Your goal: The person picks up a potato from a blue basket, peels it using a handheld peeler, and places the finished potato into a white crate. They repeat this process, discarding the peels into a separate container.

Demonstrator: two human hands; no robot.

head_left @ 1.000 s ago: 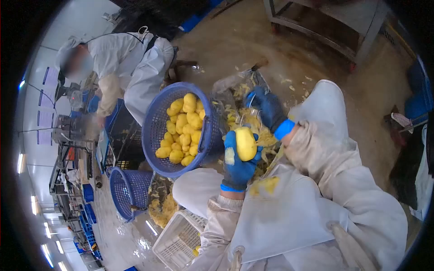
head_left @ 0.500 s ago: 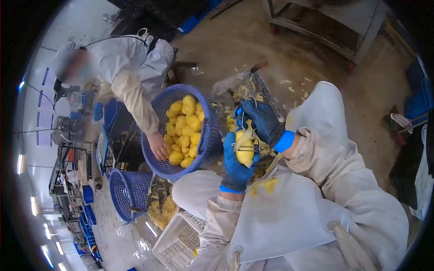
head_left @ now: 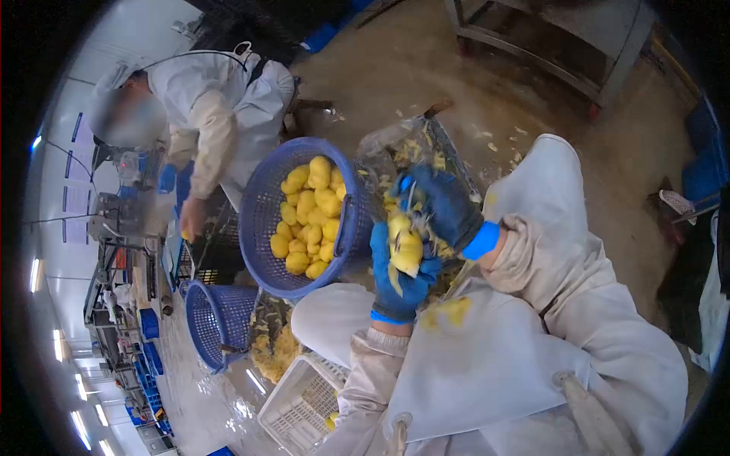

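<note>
My left hand point(head_left: 399, 287), in a blue glove, is wrapped around a partly peeled yellow potato point(head_left: 407, 254). A thin strip of peel hangs from the potato's near end. Gloved in blue too, my right hand point(head_left: 442, 207) is closed on a wire-framed peeler point(head_left: 416, 202) at the potato's far side. Motion smears the peeler and the right fingers, so the blade's contact cannot be made out. Below the hands, a bag or tray of peelings point(head_left: 414, 148) lies between my knees. To the left stands a blue-purple basket point(head_left: 351, 220) of peeled potatoes point(head_left: 308, 216).
A co-worker point(head_left: 228, 106) in white leans in from the left, one hand point(head_left: 192, 219) over a dark crate point(head_left: 209, 247). Nearby are a smaller blue basket point(head_left: 220, 315), a white crate point(head_left: 296, 410) and a peelings heap point(head_left: 275, 353). A metal table point(head_left: 547, 61) stands ahead.
The co-worker's hand has left the potato basket and moved left over the dark crate. My right hand has shifted slightly along the potato, and a peel strip now hangs from it.
</note>
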